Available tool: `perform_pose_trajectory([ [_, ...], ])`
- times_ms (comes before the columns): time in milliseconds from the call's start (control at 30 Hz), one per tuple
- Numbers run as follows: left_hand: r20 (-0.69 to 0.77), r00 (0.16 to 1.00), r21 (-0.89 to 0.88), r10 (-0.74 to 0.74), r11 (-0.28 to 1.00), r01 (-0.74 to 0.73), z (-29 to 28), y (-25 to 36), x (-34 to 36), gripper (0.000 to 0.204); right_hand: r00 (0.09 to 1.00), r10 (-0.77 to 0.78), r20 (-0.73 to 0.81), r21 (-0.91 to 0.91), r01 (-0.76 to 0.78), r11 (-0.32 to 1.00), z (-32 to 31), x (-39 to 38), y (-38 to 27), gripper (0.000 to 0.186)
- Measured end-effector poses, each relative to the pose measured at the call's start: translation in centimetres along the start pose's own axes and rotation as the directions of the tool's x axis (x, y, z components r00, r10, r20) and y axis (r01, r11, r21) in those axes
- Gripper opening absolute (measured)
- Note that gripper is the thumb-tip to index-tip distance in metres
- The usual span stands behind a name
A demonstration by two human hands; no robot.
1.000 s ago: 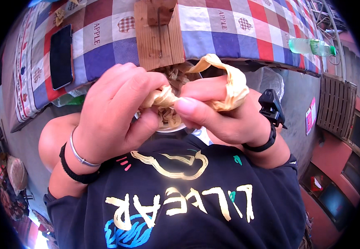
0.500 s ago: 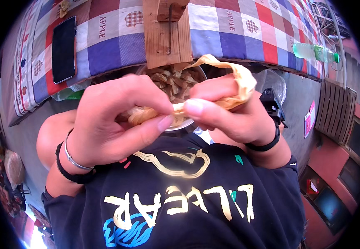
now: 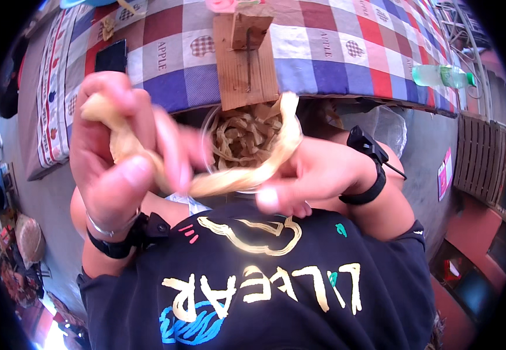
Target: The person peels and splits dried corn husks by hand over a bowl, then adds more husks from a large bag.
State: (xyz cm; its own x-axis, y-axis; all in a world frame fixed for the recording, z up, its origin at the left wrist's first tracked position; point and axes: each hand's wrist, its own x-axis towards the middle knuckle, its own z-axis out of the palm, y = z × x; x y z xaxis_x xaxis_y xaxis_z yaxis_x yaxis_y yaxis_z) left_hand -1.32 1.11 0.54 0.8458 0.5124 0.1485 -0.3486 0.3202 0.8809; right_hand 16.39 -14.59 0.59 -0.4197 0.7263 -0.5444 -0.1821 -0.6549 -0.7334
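Observation:
A long, tan, pleated strip point(image 3: 229, 182) that looks like dried husk or leaf stretches between my two hands. My left hand point(image 3: 98, 157), slightly blurred, is closed around one end, its thumb pressed on the strip. At my right hand point(image 3: 331, 175) the strip bends upward, and its loose end rises past the fingers. That hand is curled against the bend, with its thumb tip just below; part of the grip is hidden. Below and behind the strip, a clear round tub point(image 3: 207, 140) holds many similar curled tan strips.
A wooden board with an upright block and metal rod point(image 3: 247, 70) juts over the checked tablecloth's point(image 3: 305, 70) edge. A dark phone point(image 3: 111, 55) lies left, a green-capped bottle point(image 3: 439, 76) right. A clear plastic bag point(image 3: 384, 128) hangs beside my right wrist.
My hands have moved apart. The left has swung left and turned upward with the strip's end; the right has dropped slightly. More of the strip and the tub now shows.

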Motion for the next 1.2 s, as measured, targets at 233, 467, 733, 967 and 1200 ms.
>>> perform_pose_trajectory([
  [233,0.150,0.953,0.143,-0.262,0.960,0.241,0.4,-0.8,-0.7,0.041,0.838,-0.416,-0.352,-0.068,0.421,0.905,0.0,0.9,0.6,0.036],
  [467,-0.001,0.927,0.247,-0.376,0.898,0.365,0.0,-1.4,1.0,0.020,0.801,-0.423,-0.424,-0.198,0.374,0.906,0.0,0.8,0.9,0.038],
  [733,0.123,0.951,0.514,-0.284,0.838,0.184,0.2,-4.2,1.7,0.013,0.772,-0.471,-0.426,-0.275,0.386,0.881,-1.4,1.5,1.3,0.023],
  [967,-0.081,0.923,0.705,-0.377,0.633,0.320,-1.5,-3.9,3.4,0.019,0.592,-0.551,-0.588,-0.509,0.259,0.821,-5.3,2.1,1.1,0.016],
  [1200,0.032,0.999,0.873,-0.006,0.488,-0.025,-3.0,-8.8,5.9,0.017,0.417,-0.709,-0.569,-0.775,0.017,0.632,-7.6,5.2,1.4,0.017],
])
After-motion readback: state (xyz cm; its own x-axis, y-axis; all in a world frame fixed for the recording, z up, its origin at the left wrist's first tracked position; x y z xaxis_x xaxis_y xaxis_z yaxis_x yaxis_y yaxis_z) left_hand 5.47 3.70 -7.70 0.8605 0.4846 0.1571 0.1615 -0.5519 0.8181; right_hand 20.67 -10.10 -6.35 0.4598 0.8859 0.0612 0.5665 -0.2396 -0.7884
